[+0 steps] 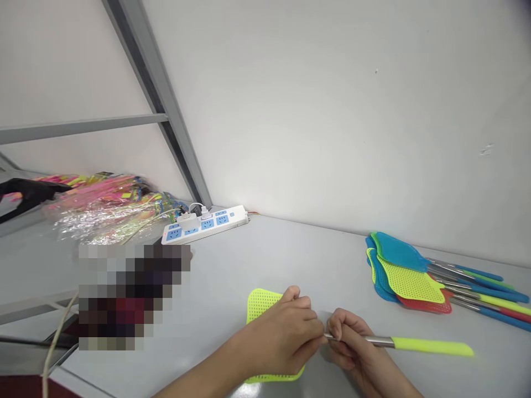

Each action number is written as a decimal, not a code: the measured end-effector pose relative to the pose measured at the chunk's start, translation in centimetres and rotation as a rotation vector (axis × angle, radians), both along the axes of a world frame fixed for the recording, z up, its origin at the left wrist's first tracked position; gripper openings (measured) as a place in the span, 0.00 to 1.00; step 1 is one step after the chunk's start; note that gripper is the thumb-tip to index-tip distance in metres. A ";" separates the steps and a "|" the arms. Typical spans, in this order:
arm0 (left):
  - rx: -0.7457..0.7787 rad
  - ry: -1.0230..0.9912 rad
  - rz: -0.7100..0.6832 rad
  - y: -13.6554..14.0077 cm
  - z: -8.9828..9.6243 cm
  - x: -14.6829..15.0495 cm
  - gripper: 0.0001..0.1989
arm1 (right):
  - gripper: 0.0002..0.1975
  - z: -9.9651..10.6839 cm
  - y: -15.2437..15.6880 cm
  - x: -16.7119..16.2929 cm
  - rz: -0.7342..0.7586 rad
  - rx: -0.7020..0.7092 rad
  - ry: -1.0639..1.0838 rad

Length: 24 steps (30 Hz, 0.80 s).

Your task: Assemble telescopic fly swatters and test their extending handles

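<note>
A yellow-green fly swatter (pixel 261 302) with a perforated head lies across the front of the table, its metal rod running right to a yellow grip. My left hand (pixel 286 331) is closed over the place where the head meets the rod, covering much of the head. Just to its right, my right hand (pixel 352 342) pinches the metal rod with thumb and fingers. The yellow grip (pixel 431 346) sticks out past my right hand. The joint between head and rod is hidden under my left fingers.
At the right lies a pile of blue, yellow, green and red fly swatters (pixel 410 279). A white power strip (pixel 207 224) with plugs stands by the wall. Plastic-wrapped colourful goods (pixel 112 204) lie at the left, behind a grey metal frame (pixel 166 110). A blurred patch covers something nearer.
</note>
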<state>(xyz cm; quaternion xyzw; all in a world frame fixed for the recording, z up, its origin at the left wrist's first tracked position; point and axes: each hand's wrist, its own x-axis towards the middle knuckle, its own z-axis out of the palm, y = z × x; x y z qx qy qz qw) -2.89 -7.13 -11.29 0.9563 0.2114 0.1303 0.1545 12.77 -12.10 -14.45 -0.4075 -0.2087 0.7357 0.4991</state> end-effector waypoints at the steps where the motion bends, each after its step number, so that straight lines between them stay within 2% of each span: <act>1: 0.002 0.004 0.000 0.0 0.0 0.0 0.09 | 0.13 0.0 0.0 0.0 0.000 0.000 0.002; 11: 0.024 0.071 0.009 0.4 0.2 -0.4 0.10 | 0.12 0.1 0.2 0.4 0.012 0.010 0.002; 24: 0.004 0.028 0.001 0.9 0.2 -1.1 0.10 | 0.11 1.1 0.3 1.0 -0.012 0.024 -0.030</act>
